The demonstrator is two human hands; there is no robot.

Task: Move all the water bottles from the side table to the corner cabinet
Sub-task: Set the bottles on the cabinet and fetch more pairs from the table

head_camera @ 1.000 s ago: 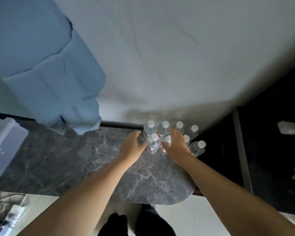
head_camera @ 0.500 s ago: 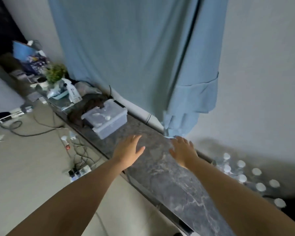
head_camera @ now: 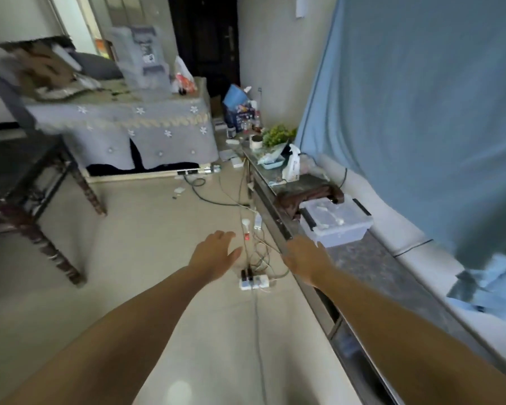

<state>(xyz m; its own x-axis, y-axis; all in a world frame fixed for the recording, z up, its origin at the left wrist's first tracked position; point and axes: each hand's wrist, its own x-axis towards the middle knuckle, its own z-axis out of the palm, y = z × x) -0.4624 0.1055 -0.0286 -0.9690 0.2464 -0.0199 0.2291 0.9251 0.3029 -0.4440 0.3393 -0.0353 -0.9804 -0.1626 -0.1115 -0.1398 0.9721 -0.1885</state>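
**Item: both hands empty, no bottles in sight**

Left hand (head_camera: 216, 252): grip wide, fingers spread, holding nothing; hovering over the floor (head_camera: 123, 258), just left of the power strip (head_camera: 254, 282) and its tangle of cables.

Right hand (head_camera: 303, 257): grip wide, likewise holding nothing; hanging over the front edge of the long marble-topped table (head_camera: 371, 267), just short of the clear lidded storage box (head_camera: 335, 225).

Water bottles: none showing anywhere in the head view, so their direction from either grip cannot be read, nor which hand is nearer.

Outward: both forearms are pointing up the room toward a covered table (head_camera: 123, 127) carrying clutter. That is judged the likeliest heading. A blue curtain (head_camera: 421, 112) is hanging along the right.
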